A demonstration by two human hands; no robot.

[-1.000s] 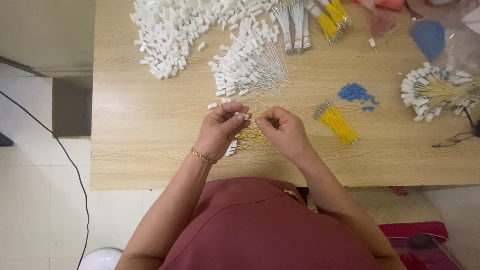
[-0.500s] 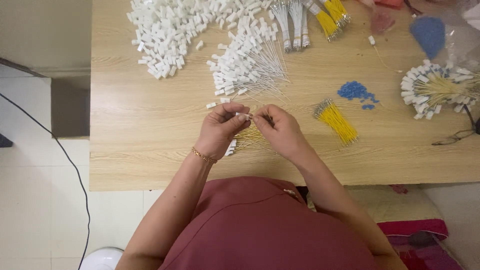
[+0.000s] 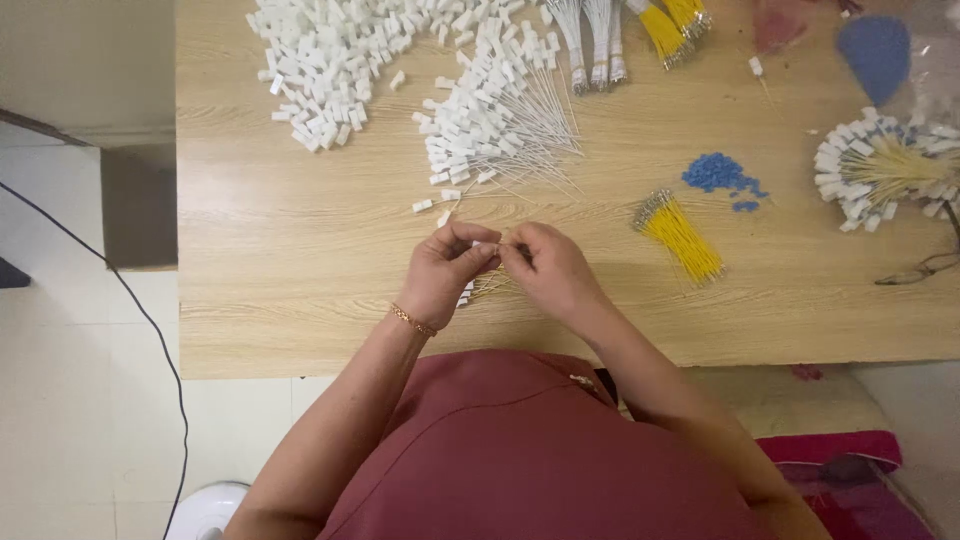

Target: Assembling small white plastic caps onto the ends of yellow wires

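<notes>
White connector (image 3: 487, 246) pinched between fingertips of left hand (image 3: 447, 272) and right hand (image 3: 548, 270); hands together, fingers curled over wooden table (image 3: 290, 260).

Home assembly workbench: wooden table (image 3: 300, 260) heaped with white connectors (image 3: 330, 60) and yellow wires (image 3: 680, 235).

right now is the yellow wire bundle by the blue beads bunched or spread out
Bunched: the yellow wire bundle lies as one tight sheaf on the table, strands side by side, next to the blue beads.

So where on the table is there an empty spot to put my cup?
Bare wood lies left of the left hand, below the loose white pieces. Another patch lies right of the yellow wire bundle, below the fanned bunch. The table's far edge is crowded.
</notes>
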